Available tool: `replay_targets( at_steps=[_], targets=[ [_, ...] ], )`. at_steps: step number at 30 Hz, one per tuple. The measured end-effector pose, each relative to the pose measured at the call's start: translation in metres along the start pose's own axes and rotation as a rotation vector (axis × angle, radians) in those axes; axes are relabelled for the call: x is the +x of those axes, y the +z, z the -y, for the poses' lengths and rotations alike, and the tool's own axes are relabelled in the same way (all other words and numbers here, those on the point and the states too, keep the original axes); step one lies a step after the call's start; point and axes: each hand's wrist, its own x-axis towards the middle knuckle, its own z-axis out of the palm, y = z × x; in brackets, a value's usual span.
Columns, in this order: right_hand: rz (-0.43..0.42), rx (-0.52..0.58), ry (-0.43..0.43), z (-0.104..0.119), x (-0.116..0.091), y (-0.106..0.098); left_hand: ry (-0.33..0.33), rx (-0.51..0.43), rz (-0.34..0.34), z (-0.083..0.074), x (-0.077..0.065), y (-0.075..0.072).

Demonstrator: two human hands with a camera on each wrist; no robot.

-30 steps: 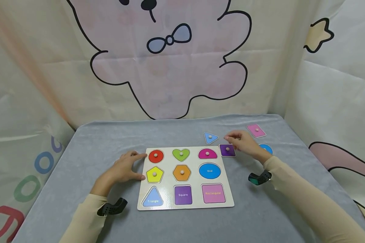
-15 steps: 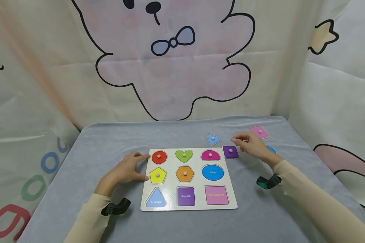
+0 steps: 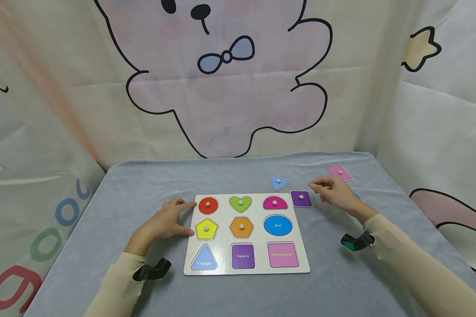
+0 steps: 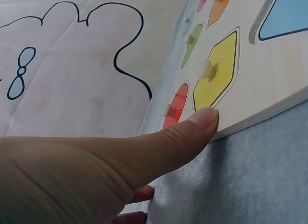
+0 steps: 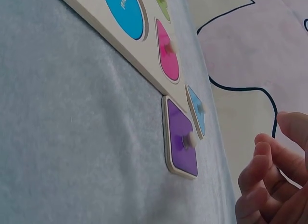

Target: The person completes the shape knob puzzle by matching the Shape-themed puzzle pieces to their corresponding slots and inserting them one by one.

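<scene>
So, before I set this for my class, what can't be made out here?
Head: most of the blue piece, behind the right hand.
Left wrist: most of the left hand's fingers, behind its thumb; the triangle recess, cut off by the frame.
Right wrist: the green heart, cut off at the top.

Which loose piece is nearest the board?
The purple square, at the top-right corner of the puzzle board; the blue triangle, pink rectangle and partly hidden blue piece lie farther off.
</scene>
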Motion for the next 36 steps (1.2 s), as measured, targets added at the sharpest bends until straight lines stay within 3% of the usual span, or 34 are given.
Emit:
replay_targets(
  at_steps=[23,36],
  targets=[
    [-0.022,0.095,0.052,-0.029,-0.013,-0.021,-0.002,0.002,-0.004,0.002,0.002,0.002],
    [-0.041,0.045,0.092,-0.056,-0.027,-0.038,-0.006,-0.004,0.000,0.001,0.002,0.001]
  ],
)
